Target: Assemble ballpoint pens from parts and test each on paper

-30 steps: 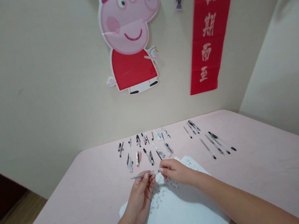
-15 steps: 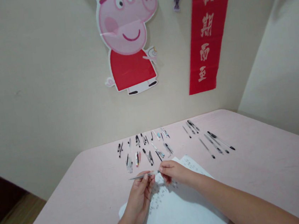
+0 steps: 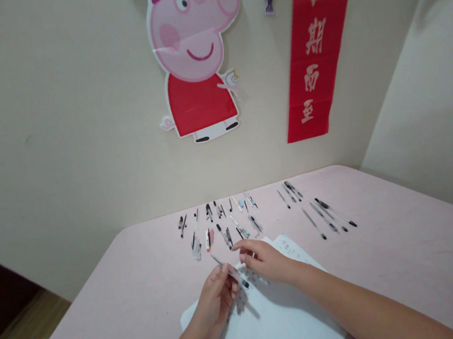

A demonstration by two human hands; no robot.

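Note:
A slim clear pen [image 3: 234,273] with a black end is pinched between the thumb and fingers of my left hand [image 3: 217,292]. It slants from upper left to lower right above the white paper [image 3: 282,314], which carries small dark marks. Beside it, apart from the pen, my right hand [image 3: 262,257] has its fingers bent and spread, with nothing visible in them. The fingertips hover close to a group of pen parts [image 3: 224,235] on the pink table cover. Part of the paper lies hidden under my hands and forearms.
Several small groups of pen parts [image 3: 208,240] lie in two rows on the pink table cover [image 3: 109,289]. To the right rest several whole-looking pens [image 3: 314,224]. A pale wall [image 3: 84,125] with a pig cutout [image 3: 201,104] and a red banner [image 3: 313,74] stands behind.
My right hand has let go of the pen and opened, moving slightly away. In my left hand the pen has turned from nearly level to a slant, its black end lower right.

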